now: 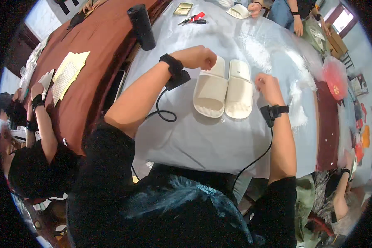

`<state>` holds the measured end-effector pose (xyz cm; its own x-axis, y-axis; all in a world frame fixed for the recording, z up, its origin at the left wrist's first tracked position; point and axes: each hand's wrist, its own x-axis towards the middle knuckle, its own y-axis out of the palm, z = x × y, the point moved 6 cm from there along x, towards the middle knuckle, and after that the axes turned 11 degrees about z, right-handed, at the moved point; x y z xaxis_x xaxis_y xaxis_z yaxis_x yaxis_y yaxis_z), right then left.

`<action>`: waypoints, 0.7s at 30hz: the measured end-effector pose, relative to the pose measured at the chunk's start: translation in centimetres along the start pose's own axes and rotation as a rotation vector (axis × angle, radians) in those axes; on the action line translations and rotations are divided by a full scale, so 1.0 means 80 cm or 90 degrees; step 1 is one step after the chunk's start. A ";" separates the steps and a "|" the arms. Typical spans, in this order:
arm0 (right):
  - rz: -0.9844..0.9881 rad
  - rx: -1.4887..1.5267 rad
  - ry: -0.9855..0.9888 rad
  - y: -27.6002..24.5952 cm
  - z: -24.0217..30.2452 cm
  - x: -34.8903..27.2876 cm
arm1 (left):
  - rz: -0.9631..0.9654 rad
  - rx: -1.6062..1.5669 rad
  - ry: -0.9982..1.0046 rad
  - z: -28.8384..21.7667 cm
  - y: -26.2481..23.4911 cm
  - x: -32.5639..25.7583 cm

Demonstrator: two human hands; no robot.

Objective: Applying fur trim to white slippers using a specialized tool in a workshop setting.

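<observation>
A: While two cream slippers [226, 89] lie side by side mid-counter [194, 136], where are the hands?

B: Left hand [200, 57], fisted, rests on the left slipper's heel; right hand [268, 86], fingers curled shut, hovers just beside the right slipper.

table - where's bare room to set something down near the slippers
The widest bare patch of the grey-covered table lies between the pair of cream slippers and the near edge, bordered by the black cable loop. Another runs from the slippers up to the red-handled tool and black cylinder. Crowded: beside the slippers, where the left hand and right hand sit.
</observation>
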<state>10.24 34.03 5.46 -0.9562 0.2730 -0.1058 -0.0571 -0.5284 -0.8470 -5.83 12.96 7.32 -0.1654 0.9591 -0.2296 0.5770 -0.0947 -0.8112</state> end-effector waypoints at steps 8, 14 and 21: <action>-0.097 0.625 -0.181 -0.017 0.063 -0.025 | -0.141 -0.475 0.103 -0.007 -0.001 -0.004; -0.127 0.708 -0.225 0.008 0.107 -0.039 | -0.092 -0.805 0.177 -0.034 0.038 0.013; -0.173 0.708 -0.231 0.009 0.087 -0.046 | -0.146 -0.782 0.157 -0.070 0.049 0.023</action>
<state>11.76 27.07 8.85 -0.8895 0.3350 0.3108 -0.3153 -0.9422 0.1130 0.64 15.86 6.73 -0.2836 0.9570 0.0616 0.9346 0.2614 0.2410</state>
